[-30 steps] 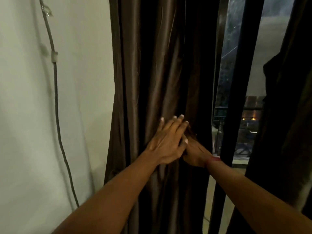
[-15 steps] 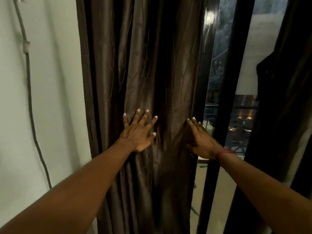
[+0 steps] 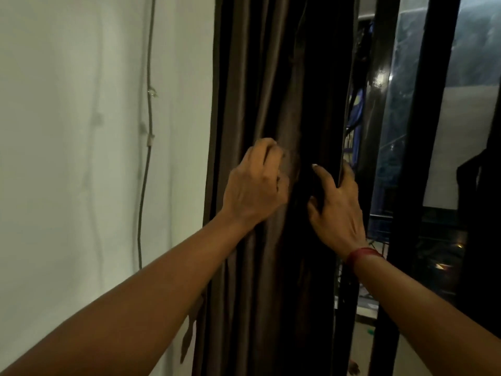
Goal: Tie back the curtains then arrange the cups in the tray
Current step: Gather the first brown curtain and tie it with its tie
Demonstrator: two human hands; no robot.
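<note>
one view only: your head-worn wide-angle camera. it faces forward and a little down, along both forearms, close up to the brown curtain [image 3: 271,104], which hangs at mid-frame. your left hand [image 3: 252,185] and right hand [image 3: 336,210] sit near the centre, on the fabric. white wall [image 3: 81,131] fills the left side; the dark window frame [image 3: 427,131] runs down the right.

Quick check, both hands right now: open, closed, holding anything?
Left hand: closed, gripping a fold of the curtain.
Right hand: closed, gripping the curtain's window-side edge.
</note>
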